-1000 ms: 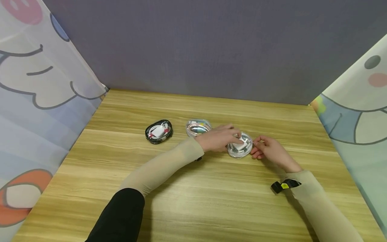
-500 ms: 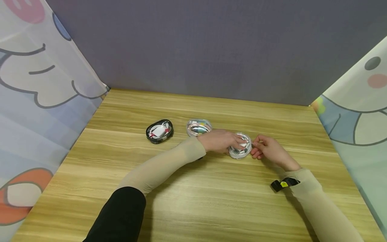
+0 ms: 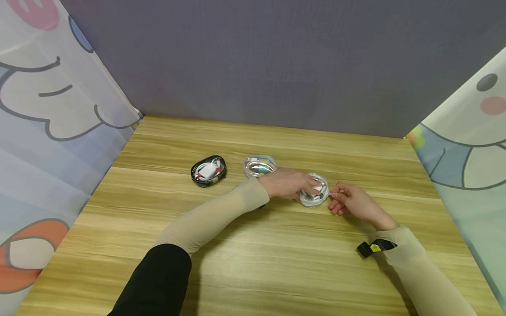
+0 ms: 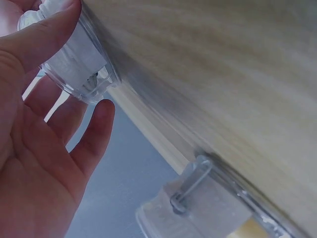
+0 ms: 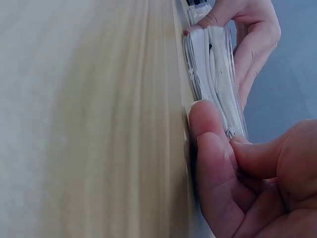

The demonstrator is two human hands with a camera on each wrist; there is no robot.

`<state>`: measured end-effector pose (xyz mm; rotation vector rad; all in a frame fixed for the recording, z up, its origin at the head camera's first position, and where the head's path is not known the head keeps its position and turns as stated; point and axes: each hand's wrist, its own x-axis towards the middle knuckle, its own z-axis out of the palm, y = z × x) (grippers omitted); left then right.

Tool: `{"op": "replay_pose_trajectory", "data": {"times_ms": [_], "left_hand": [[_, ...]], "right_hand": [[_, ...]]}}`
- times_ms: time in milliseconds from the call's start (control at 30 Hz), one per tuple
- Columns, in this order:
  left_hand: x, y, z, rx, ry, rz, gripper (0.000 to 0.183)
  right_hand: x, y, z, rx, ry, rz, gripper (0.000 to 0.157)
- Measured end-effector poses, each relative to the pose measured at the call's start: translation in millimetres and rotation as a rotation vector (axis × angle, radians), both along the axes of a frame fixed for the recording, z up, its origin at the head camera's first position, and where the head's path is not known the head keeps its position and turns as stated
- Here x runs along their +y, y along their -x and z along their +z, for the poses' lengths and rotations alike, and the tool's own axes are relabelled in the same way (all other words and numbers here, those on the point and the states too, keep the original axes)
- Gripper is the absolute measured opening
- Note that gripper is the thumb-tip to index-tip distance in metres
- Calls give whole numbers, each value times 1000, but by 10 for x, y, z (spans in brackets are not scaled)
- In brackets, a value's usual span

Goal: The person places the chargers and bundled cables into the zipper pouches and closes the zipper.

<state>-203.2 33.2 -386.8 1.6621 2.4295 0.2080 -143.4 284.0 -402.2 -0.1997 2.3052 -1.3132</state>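
A round clear zip pouch with a coiled white cable and a white plug inside lies on the table, right of centre. My left hand grips it from the left; in the left wrist view the thumb and fingers lie around the pouch. At the pouch's right edge my right hand pinches the small zipper pull between thumb and forefinger, its other fingers curled. The right wrist view shows the zipper slider just beyond the thumb tip, and the left hand on the far side of the pouch.
A second clear pouch with a pinkish cable lies just behind my left wrist. Farther left is a black-rimmed pouch with a white plug and cable. A grey panel stands along the back of the wooden table.
My left hand has shifted slightly nearer me, its fingers now lower over the pouch. The right hand, still at the pouch's edge, has moved slightly right and toward me.
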Motion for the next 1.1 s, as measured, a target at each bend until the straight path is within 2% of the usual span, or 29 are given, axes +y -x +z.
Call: {"op": "replay_pose_trajectory", "data": {"times_ms": [467, 600, 800, 1100], "left_hand": [[-6, 1, 7, -9, 2, 21, 57], [-2, 1, -9, -15, -7, 20, 58], [4, -19, -9, 12, -19, 7, 58], [12, -60, -6, 77, 53, 38, 62]], "right_hand": [[-61, -99, -7, -41, 30, 25, 14], [-77, -129, -23, -69, 67, 58, 15], [-156, -183, -50, -93, 122, 109, 16], [-158, -189, -60, -89, 133, 99, 18]]}}
